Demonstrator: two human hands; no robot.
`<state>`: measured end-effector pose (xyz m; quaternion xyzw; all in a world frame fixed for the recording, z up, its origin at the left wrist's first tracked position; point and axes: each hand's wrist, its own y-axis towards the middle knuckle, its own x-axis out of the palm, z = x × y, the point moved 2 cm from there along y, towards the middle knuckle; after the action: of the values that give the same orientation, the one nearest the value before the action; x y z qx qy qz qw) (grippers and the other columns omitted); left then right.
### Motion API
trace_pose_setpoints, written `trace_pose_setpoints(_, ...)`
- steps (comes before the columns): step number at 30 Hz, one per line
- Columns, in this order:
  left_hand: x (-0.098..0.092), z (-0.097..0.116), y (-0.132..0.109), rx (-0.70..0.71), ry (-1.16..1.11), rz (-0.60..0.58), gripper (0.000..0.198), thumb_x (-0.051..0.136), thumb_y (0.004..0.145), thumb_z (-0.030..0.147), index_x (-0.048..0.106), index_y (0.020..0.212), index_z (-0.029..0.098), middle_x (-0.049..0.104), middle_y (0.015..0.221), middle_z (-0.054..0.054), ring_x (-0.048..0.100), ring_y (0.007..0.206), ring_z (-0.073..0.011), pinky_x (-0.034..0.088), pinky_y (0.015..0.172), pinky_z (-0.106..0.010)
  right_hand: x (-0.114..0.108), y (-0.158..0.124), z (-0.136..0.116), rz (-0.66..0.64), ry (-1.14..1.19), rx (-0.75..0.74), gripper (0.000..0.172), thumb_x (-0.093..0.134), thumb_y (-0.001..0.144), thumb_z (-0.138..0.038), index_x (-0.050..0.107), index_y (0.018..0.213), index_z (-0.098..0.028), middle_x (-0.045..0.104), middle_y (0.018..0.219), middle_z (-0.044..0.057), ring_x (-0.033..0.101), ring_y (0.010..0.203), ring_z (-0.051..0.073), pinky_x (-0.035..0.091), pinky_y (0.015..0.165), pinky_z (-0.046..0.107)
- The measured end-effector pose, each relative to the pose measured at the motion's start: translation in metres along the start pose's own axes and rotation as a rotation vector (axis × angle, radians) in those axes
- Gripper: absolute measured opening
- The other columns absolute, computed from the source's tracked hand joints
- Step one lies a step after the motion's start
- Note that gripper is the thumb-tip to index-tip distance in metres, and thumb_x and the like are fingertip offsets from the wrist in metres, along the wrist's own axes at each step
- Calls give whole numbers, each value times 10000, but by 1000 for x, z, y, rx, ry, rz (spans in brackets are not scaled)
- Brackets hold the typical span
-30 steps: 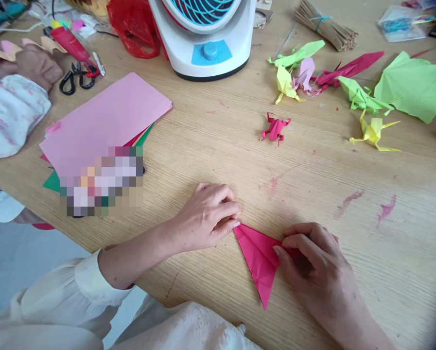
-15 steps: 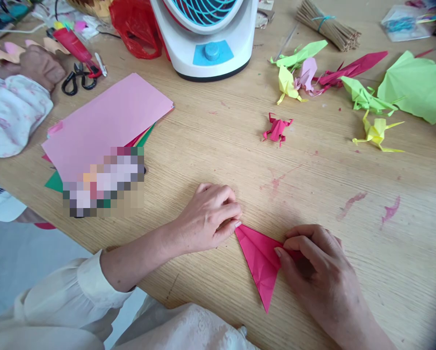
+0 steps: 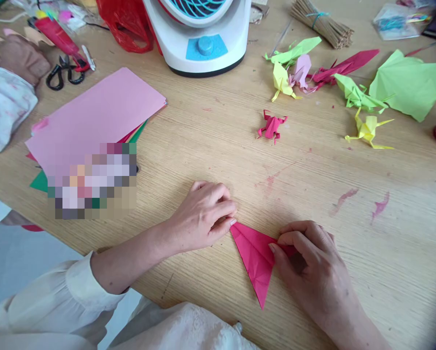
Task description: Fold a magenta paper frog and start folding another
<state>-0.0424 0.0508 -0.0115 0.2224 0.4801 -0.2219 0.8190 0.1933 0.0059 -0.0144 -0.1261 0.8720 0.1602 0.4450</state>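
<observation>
A folded piece of red origami paper [image 3: 256, 260] lies on the wooden table close to my body, one point of it toward me. My left hand [image 3: 205, 214] pinches its upper left corner between thumb and fingertips. At the paper's right side, my right hand [image 3: 310, 265] grips the edge with thumb and forefinger, hiding part of it. Beyond my hands sits a small red origami frog [image 3: 272, 127]. Farther right stand a yellow origami crane [image 3: 368, 130] and a green folded figure [image 3: 358, 93].
A stack of coloured paper [image 3: 104, 109] lies at the left, partly blurred. Behind it are black-handled scissors [image 3: 62, 73] and another person's hand [image 3: 24, 58]. A white fan [image 3: 203, 43] stands at the back. A bundle of thin sticks [image 3: 322, 24] lies at back right.
The whole view has shifted slightly, so things appear a little farther left. Both hands keep their hold on the red paper, with no clear change in its folds.
</observation>
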Motion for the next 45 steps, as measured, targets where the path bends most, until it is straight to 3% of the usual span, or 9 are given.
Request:
trace_pose_setpoints(12, 0, 0, 0, 0, 3, 9, 84, 547, 900, 210, 590, 833, 183, 560, 929, -30, 561, 880, -166, 343, 866, -377, -1, -1, -2, -13, -87, -24, 26, 591, 913, -193, 582, 916, -218, 591, 954, 65, 538, 860, 225, 395, 758, 408)
trace_pose_setpoints(18, 1, 0, 1, -33, 1, -6, 75, 543, 892, 200, 586, 832, 186, 563, 927, -33, 562, 895, -172, 350, 874, -383, -2, -6, -6, -96, -179, -238, 342, 550, 919, -104, 610, 1218, -261, 575, 1095, 94, 498, 912, 245, 356, 803, 444)
trace_pose_setpoints(22, 0, -2, 0, -41, -1, 50, 66, 551, 883, 174, 589, 830, 184, 576, 915, -34, 573, 915, -169, 383, 879, -371, -1, -6, -6, -125, -181, -296, 290, 512, 960, -159, 633, 1213, -230, 590, 1077, 105, 492, 902, 246, 340, 786, 435)
trace_pose_setpoints(24, -2, 1, -4, -2, 17, 139, 85, 543, 888, 142, 615, 872, 183, 608, 924, -39, 583, 910, -163, 411, 879, -362, -1, -5, -7, -104, -162, -286, 251, 494, 978, -176, 660, 1159, -226, 600, 1061, 98, 501, 888, 234, 335, 781, 424)
trace_pose_setpoints(27, -7, 16, -17, 198, 73, 232, 200, 545, 907, 133, 654, 1064, 191, 695, 1050, -42, 615, 951, -156, 437, 946, -372, -1, -4, -7, -78, -128, -271, 245, 470, 995, -179, 681, 1110, -223, 612, 1039, 88, 511, 866, 216, 332, 779, 410)
trace_pose_setpoints(29, -5, 29, -27, 332, 124, 144, 282, 532, 938, 165, 631, 1201, 150, 683, 1230, -66, 596, 1156, -184, 418, 1059, -379, -1, -3, -8, -77, -120, -267, 256, 456, 1004, -191, 688, 1108, -222, 619, 1026, 85, 512, 853, 210, 331, 774, 402)
trace_pose_setpoints(32, 2, 44, -39, 345, 226, -11, 367, 510, 960, 184, 582, 1310, 98, 569, 1421, -99, 473, 1355, -237, 353, 1166, -416, -1, -2, -10, -68, -125, -274, 270, 444, 1014, -221, 698, 1104, -218, 624, 998, 84, 512, 836, 207, 332, 764, 395)
trace_pose_setpoints(39, 13, 50, -47, 298, 311, -118, 472, 454, 1006, 335, 502, 1405, 89, 472, 1503, -114, 407, 1415, -264, 343, 1178, -440, 1, -4, -8, -72, -133, -263, 263, 455, 1007, -211, 704, 1090, -223, 628, 1017, 82, 529, 851, 213, 340, 791, 408)
trace_pose_setpoints(45, 14, 50, -50, 280, 304, -139, 475, 444, 1008, 347, 495, 1411, 101, 437, 1528, -112, 359, 1442, -270, 276, 1204, -484, 1, -6, -5, -84, -150, -283, 270, 454, 1002, -212, 688, 1136, -222, 627, 1016, 90, 520, 851, 224, 344, 792, 419)
